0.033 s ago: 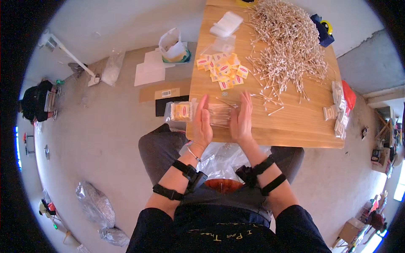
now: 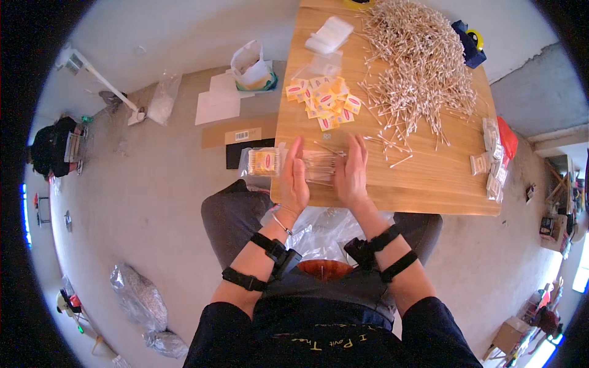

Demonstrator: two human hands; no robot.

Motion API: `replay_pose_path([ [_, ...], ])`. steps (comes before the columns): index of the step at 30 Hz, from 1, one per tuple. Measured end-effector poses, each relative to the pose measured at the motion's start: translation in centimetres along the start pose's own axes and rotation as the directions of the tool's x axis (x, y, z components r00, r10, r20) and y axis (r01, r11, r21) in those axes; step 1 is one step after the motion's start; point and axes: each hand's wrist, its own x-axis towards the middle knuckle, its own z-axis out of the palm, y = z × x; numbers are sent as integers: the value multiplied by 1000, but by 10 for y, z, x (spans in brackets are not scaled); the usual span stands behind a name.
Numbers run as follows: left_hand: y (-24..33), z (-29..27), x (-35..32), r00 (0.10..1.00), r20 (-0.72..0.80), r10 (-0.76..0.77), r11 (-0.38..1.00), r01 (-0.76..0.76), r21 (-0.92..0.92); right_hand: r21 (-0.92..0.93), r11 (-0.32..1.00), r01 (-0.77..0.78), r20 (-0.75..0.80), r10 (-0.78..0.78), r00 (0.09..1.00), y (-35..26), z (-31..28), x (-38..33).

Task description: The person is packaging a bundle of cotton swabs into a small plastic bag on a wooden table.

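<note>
A bundle of cotton swabs [image 2: 320, 164] lies crosswise near the table's front left corner, between my upright palms. My left hand [image 2: 296, 181] stands at the bundle's left end with its fingers stretched out. Facing it at the other end is my right hand [image 2: 351, 173], fingers straight and slightly blurred. Whether both palms touch the swab ends I cannot tell. Just left of my left hand, a clear bag of swabs with a yellow card [image 2: 265, 161] sits at the table's edge. Beyond my hands lie scattered yellow-and-white cards [image 2: 325, 100].
A large heap of loose swabs [image 2: 417, 61] covers the far right of the wooden table [image 2: 423, 190]. Clear plastic bags [image 2: 330, 35] lie at the far left. Filled packs [image 2: 492, 156] line the right edge. Clear plastic sheeting [image 2: 325, 233] hangs over my lap.
My right hand and forearm have shifted very slightly to the right. Otherwise things look the same.
</note>
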Motion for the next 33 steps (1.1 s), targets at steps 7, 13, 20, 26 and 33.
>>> replay_pose_path([
  [7,-7,-1,2,993,-19,112,988,-110,105,-70,997,34,245,-16,969,-3,2,6],
  [13,2,3,3,997,-32,75,995,-73,70,43,999,11,235,-21,972,-1,0,0],
  [20,0,1,4,996,15,85,985,-87,150,215,969,-123,188,83,979,-7,7,-1],
  [26,0,3,2,996,-26,87,996,-87,19,-170,984,56,132,-34,991,-9,-18,-1],
  [33,-1,2,3,997,-17,80,996,-79,53,-270,957,107,232,-43,972,-4,-22,11],
])
